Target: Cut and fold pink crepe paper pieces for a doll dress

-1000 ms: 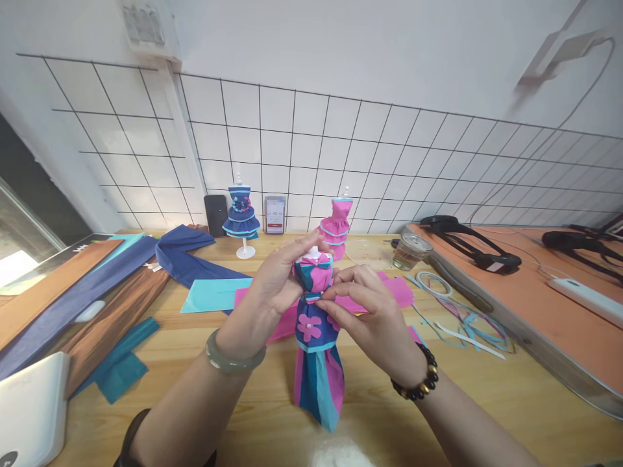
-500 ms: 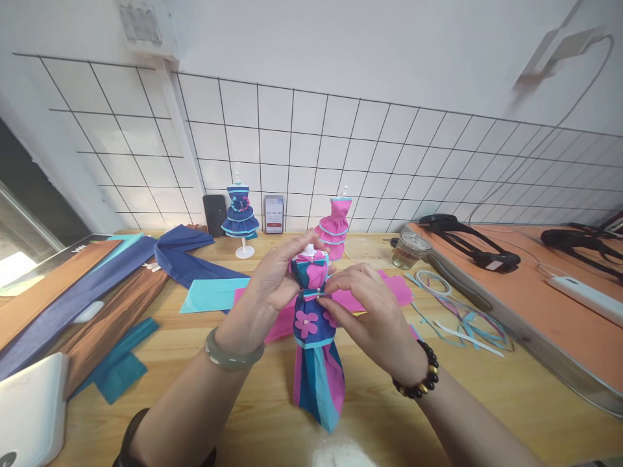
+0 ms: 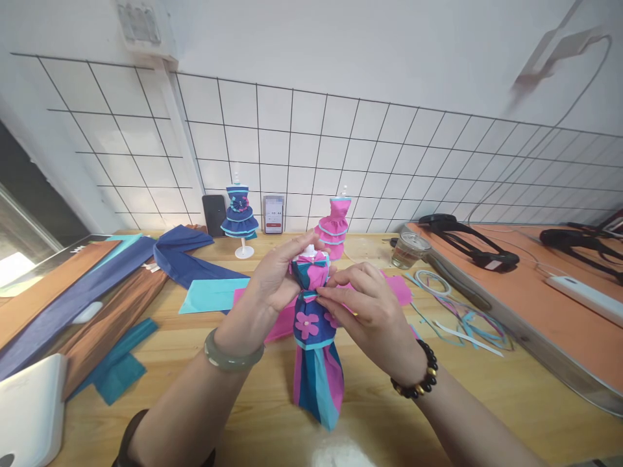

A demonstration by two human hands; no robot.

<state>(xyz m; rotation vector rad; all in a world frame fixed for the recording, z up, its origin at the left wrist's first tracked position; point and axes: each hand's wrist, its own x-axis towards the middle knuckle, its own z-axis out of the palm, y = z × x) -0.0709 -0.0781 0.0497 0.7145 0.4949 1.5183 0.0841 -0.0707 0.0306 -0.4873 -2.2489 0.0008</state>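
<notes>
So the wall (image 3: 302, 45) is plain white up top, with thin black grid lines (image 3: 293, 143) lower down, and a white box (image 3: 146, 29) sits up high on the left. Pale wood table (image 3: 253, 415), kinda glossy, catching a soft glare near the bottom. Orange surface (image 3: 540, 285) off to the right, bright daylight (image 3: 17, 263) at far left
</notes>
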